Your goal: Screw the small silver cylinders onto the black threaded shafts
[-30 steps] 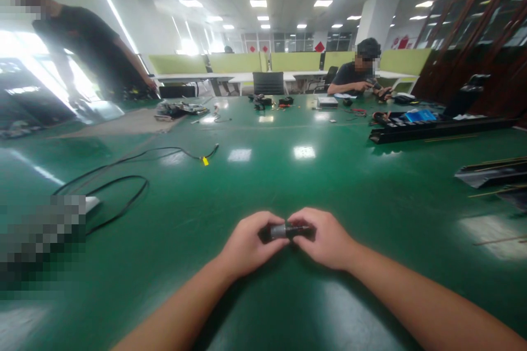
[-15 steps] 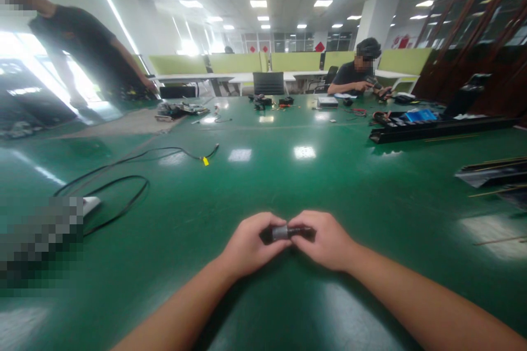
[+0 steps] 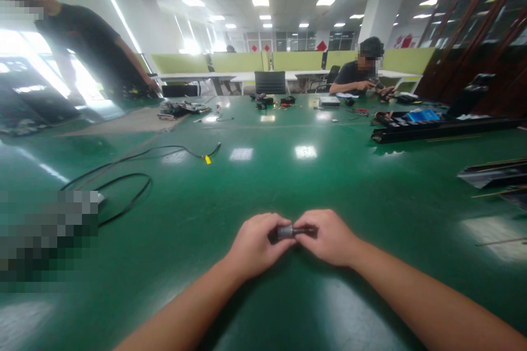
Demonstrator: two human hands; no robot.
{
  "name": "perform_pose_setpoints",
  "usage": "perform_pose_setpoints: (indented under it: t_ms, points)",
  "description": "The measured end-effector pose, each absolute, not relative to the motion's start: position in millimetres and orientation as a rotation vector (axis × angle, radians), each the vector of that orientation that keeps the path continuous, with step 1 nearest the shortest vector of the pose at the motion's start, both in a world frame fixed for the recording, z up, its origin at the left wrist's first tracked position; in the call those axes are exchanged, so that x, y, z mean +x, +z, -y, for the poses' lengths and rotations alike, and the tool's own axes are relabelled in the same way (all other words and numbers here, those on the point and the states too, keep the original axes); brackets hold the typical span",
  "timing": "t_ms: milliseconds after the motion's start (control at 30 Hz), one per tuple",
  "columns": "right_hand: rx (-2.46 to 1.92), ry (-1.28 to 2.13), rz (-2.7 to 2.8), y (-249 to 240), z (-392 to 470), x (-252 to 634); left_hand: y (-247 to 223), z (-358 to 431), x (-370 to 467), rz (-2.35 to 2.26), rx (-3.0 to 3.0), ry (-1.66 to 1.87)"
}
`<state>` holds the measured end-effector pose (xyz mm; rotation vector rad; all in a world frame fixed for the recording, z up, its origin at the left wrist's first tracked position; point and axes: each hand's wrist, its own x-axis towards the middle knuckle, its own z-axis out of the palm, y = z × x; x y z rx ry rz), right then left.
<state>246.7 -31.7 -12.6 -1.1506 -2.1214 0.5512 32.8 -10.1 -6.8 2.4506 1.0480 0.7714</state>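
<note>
The two hands (image 3: 257, 244) are bare. The arms (image 3: 424, 293) are bare too, down to the bottom of the frame, thin at the wrists (image 3: 231, 267) and wider lower down.

worktop (image 3: 251, 186), near edge: held part (image 3: 285, 232) between left fingers (image 3: 278, 219) and right fingers (image 3: 307, 216) | left: cable (image 3: 150, 176) | far right: channel (image 3: 436, 132) | behind far edge: person (image 3: 351, 74)

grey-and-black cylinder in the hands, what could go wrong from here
The grey-and-black cylinder might slip, as the left hand and right hand seem to hold it mostly by the fingers. If dropped, its rounded shape could let it roll across the glossy green table.
</note>
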Motion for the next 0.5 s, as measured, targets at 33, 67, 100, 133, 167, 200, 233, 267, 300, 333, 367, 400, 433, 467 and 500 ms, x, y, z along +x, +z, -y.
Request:
perform_pose_setpoints:
  t_ms: [33, 67, 100, 133, 167, 200, 233, 267, 300, 333, 367, 400, 433, 467, 500]
  points:
    - [-1.152, 0.545, 2.127, -12.3, 31.9, 246.8, -6.8, 10.3, 32.5, -1.048, 2.455, 0.766]
    - [-1.153, 0.538, 2.132, -12.1, 32.2, 246.8, -6.8, 10.4, 32.2, -1.046, 2.459, 0.760]
    - [-1.156, 0.531, 2.135, -12.2, 32.4, 246.8, -6.9, 10.5, 32.0, -1.045, 2.462, 0.757]
    - [-1.157, 0.525, 2.137, -12.4, 32.6, 246.8, -7.0, 10.6, 31.8, -1.045, 2.467, 0.755]
    - [-1.156, 0.518, 2.137, -12.7, 32.7, 246.8, -7.1, 10.6, 31.6, -1.046, 2.472, 0.754]
    - [-1.154, 0.514, 2.137, -13.0, 32.8, 246.9, -7.2, 10.6, 31.5, -1.049, 2.478, 0.756]
    - [-1.151, 0.510, 2.137, -13.3, 33.0, 246.9, -7.3, 10.5, 31.5, -1.051, 2.482, 0.759]
    - [-1.148, 0.506, 2.139, -13.6, 33.1, 247.0, -7.3, 10.5, 31.5, -1.052, 2.485, 0.760]
    - [-1.146, 0.502, 2.140, -13.6, 33.3, 247.0, -7.3, 10.4, 31.6, -1.051, 2.487, 0.762]
    - [-1.145, 0.500, 2.142, -13.5, 33.5, 247.1, -7.0, 10.4, 31.6, -1.050, 2.489, 0.761]
    - [-1.146, 0.500, 2.143, -13.3, 33.7, 247.2, -6.7, 10.4, 31.7, -1.049, 2.489, 0.761]
    - [-1.148, 0.499, 2.145, -12.9, 33.8, 247.2, -6.3, 10.5, 31.7, -1.047, 2.490, 0.761]
    - [-1.151, 0.499, 2.145, -12.5, 34.0, 247.3, -5.7, 10.5, 31.7, -1.045, 2.491, 0.762]
    - [-1.153, 0.500, 2.145, -12.1, 34.1, 247.4, -5.1, 10.6, 31.6, -1.044, 2.491, 0.763]
    - [-1.154, 0.500, 2.144, -11.7, 34.2, 247.5, -4.5, 10.6, 31.5, -1.044, 2.491, 0.766]
